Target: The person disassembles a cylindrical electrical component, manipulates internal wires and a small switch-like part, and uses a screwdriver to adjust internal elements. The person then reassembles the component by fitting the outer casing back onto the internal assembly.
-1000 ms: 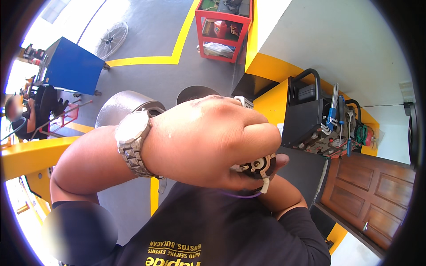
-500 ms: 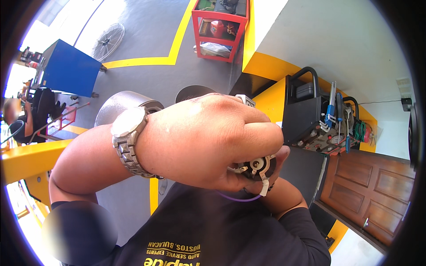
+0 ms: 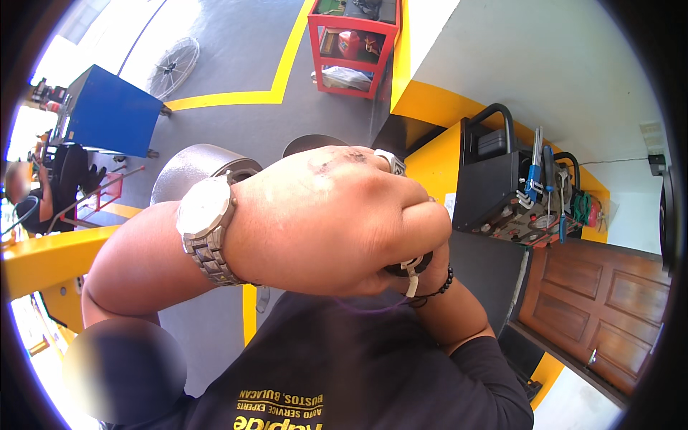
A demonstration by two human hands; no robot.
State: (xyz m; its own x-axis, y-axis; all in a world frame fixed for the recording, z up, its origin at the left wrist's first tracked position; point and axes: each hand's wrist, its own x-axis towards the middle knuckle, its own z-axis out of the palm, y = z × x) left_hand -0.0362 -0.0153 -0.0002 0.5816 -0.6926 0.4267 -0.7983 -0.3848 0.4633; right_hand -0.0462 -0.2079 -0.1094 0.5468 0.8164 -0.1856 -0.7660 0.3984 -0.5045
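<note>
Head view: left hand (image 3: pixel 337 222), wearing a silver watch (image 3: pixel 208 229), is curling tight over a small dark round part (image 3: pixel 410 266) with a white tag, covering most of it. Right hand (image 3: pixel 430 276) is sitting under the part, mostly hidden; cannot tell its grip. Red cart (image 3: pixel 355 43) is standing well beyond the watch.

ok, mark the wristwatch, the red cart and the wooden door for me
wristwatch (image 3: pixel 203 209), head view, on its pale round face.
red cart (image 3: pixel 352 23), head view, on the red top rail of the frame.
wooden door (image 3: pixel 609 308), head view, on a brown raised panel near the middle.
</note>
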